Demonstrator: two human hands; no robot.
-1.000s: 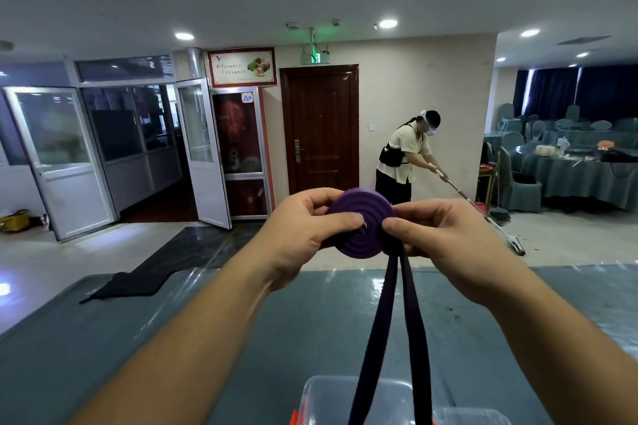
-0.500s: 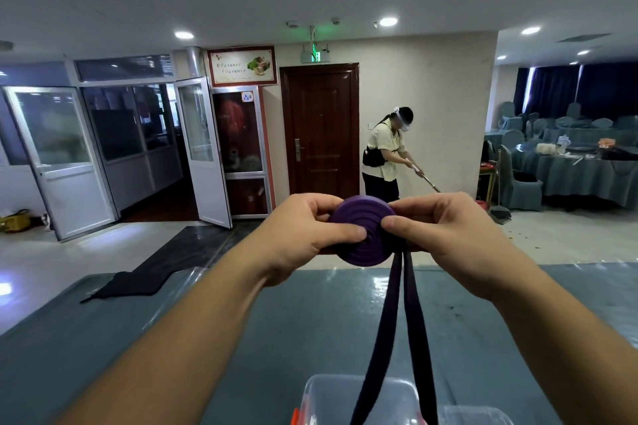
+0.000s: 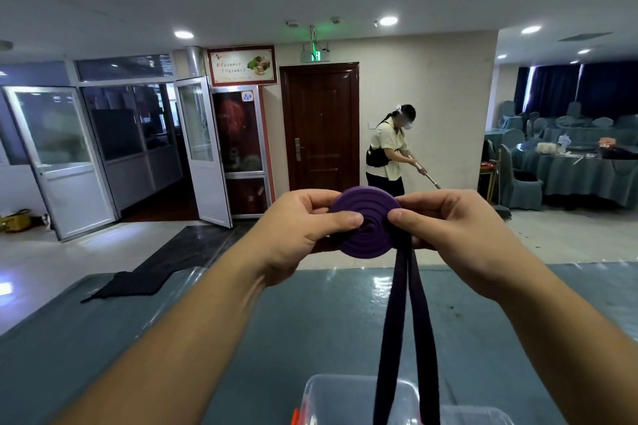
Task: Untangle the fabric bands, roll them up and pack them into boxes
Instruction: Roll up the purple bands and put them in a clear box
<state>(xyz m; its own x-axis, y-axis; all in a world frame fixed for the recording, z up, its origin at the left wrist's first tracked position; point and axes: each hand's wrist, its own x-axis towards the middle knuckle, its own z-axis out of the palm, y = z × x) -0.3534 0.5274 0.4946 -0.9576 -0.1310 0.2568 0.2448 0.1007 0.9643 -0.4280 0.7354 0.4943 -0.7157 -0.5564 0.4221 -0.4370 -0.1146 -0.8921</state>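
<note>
A purple fabric band (image 3: 364,221) is wound into a flat coil held up in front of me above the table. My left hand (image 3: 300,228) pinches the coil's left side, thumb on its face. My right hand (image 3: 455,228) pinches the right side, thumb near the centre. Two loose strands of the band (image 3: 404,338) hang straight down from the coil. They drop over a clear plastic box (image 3: 345,397) at the bottom edge of the view.
A table with a teal cover under shiny plastic film (image 3: 241,338) lies below my arms. A black cloth (image 3: 131,283) lies on its far left corner. Beyond, a person (image 3: 390,152) mops the floor near a brown door. Covered tables and chairs (image 3: 569,166) stand at the right.
The coil has grown a little and my thumbs have shifted on its face as it turns. The person with the mop has moved left, toward the brown door.
</note>
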